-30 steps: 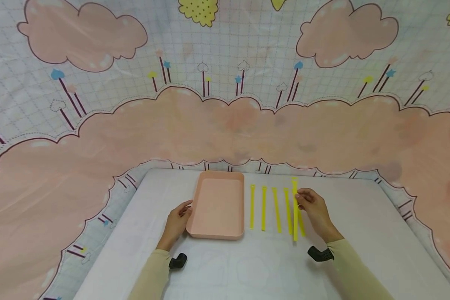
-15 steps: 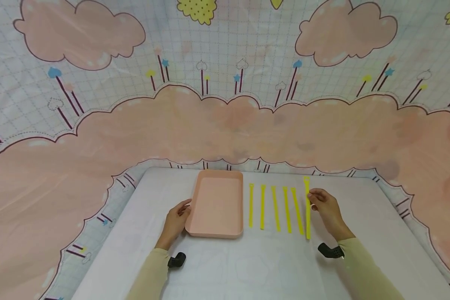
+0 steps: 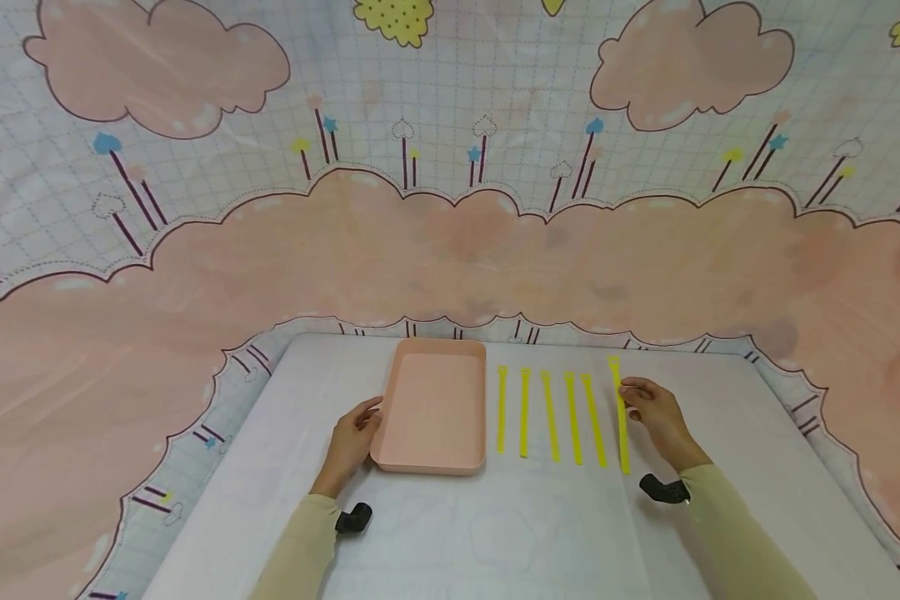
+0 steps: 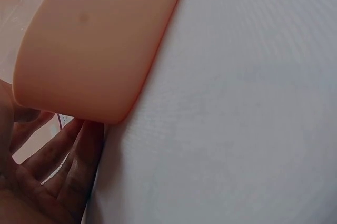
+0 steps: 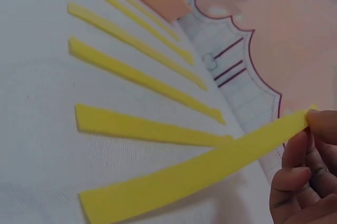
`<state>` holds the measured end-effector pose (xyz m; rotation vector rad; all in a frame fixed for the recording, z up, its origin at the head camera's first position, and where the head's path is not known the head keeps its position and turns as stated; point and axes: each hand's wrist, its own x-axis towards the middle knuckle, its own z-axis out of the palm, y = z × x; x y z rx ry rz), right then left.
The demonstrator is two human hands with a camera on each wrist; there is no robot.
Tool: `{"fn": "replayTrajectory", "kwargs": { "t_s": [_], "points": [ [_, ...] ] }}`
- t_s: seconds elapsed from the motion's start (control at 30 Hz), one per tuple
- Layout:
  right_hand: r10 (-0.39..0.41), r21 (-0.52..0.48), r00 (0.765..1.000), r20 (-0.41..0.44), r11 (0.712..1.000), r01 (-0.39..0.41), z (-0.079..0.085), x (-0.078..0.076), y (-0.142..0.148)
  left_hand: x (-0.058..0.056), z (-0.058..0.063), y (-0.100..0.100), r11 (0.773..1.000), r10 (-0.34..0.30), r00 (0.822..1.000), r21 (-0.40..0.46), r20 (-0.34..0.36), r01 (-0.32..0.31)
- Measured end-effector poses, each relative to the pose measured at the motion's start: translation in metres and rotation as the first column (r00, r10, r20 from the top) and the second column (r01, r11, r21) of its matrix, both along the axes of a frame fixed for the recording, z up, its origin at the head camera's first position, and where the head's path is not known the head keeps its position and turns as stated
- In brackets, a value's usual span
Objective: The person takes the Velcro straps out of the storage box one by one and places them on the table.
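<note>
My right hand (image 3: 660, 421) pinches a flat yellow strap (image 3: 622, 417) with a wider head near its far end. In the right wrist view, the thumb and a finger grip this strap (image 5: 184, 176) near that end, and it slants across the view. To its left, several similar yellow straps (image 3: 573, 421) lie side by side on the white table. My left hand (image 3: 351, 446) touches the left side of a shallow peach-coloured tray (image 3: 431, 471), its fingers fairly straight. In the left wrist view, fingers (image 4: 79, 166) rest against the tray's wall (image 4: 84, 71); some fingertips are hidden behind it.
The tray's inside shows no objects. A white cloth (image 3: 450, 542) covers the table, and a patterned backdrop (image 3: 465, 258) with peach clouds rises behind its far edge. A black wrist camera (image 3: 663, 490) hangs beside my right sleeve (image 3: 742, 533), another (image 3: 354, 518) beside the left.
My right hand has moved right with the strap, away from the row, then lowered it slightly and tilted its near end rightward. My left hand stays at the tray.
</note>
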<state>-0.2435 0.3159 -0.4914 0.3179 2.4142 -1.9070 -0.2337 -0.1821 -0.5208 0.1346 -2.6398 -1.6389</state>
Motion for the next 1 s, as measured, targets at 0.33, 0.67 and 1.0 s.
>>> {"fn": "replayTrajectory", "kwargs": {
  "t_s": [0.33, 0.67, 1.0],
  "points": [
    [0.020, 0.116, 0.996, 0.091, 0.993, -0.030, -0.012, -0.018, 0.002, 0.003, -0.001, -0.002, 1.000, 0.023, 1.000, -0.011, -0.014, -0.023],
    [0.006, 0.260, 0.990, 0.139, 0.965, -0.042, -0.016, -0.021, 0.005, -0.001, -0.005, -0.002, 1.000, 0.013, 0.999, -0.020, -0.039, -0.014],
    [-0.024, 0.274, 0.991, 0.135, 0.962, -0.014, -0.027, -0.025, 0.007, 0.000, -0.006, -0.001, 1.000, 0.002, 0.999, -0.024, -0.037, -0.003]
  ]
}}
